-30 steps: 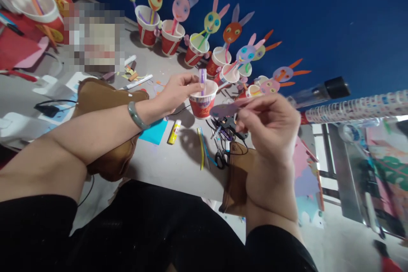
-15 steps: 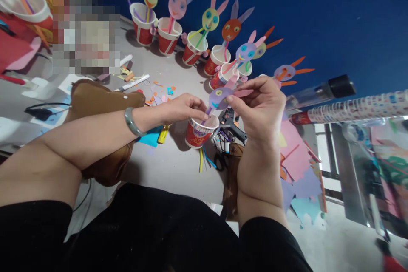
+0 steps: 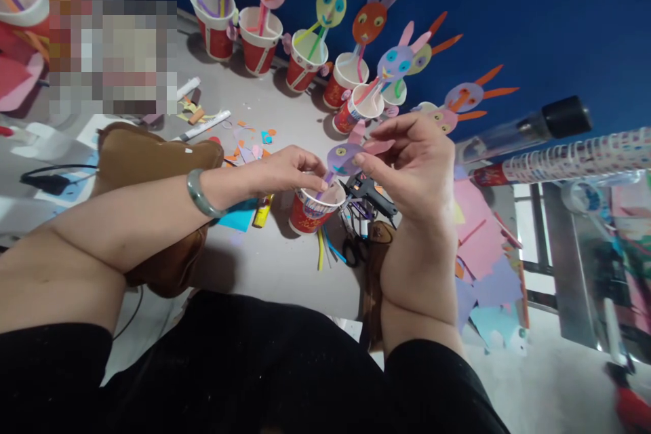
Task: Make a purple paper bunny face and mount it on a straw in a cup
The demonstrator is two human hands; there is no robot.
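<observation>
A purple paper rabbit face [image 3: 340, 157] with pink ears stands on a purple strip above a red paper cup [image 3: 311, 215]. My right hand [image 3: 414, 159] pinches the edge of the face between thumb and fingers, close to one pink ear [image 3: 380, 147]. My left hand [image 3: 295, 168], with a bangle on its wrist, has its fingers closed around the purple strip [image 3: 327, 184] at the cup's rim. Right behind the cup lies a black glue gun [image 3: 373, 194], partly covered by my right hand and wrist.
Several cups with paper rabbit faces, such as an orange face [image 3: 369, 22], line the blue wall. Scissors [image 3: 354, 254], a yellow tube [image 3: 262, 211], paper scraps [image 3: 249, 149] and a brown cushion-like bag [image 3: 152, 156] lie on the table. Stacked cups [image 3: 574, 161] reach in from the right.
My view has shifted slightly. Both hands still hold the rabbit face and its strip over the cup; the face looks tilted a little more.
</observation>
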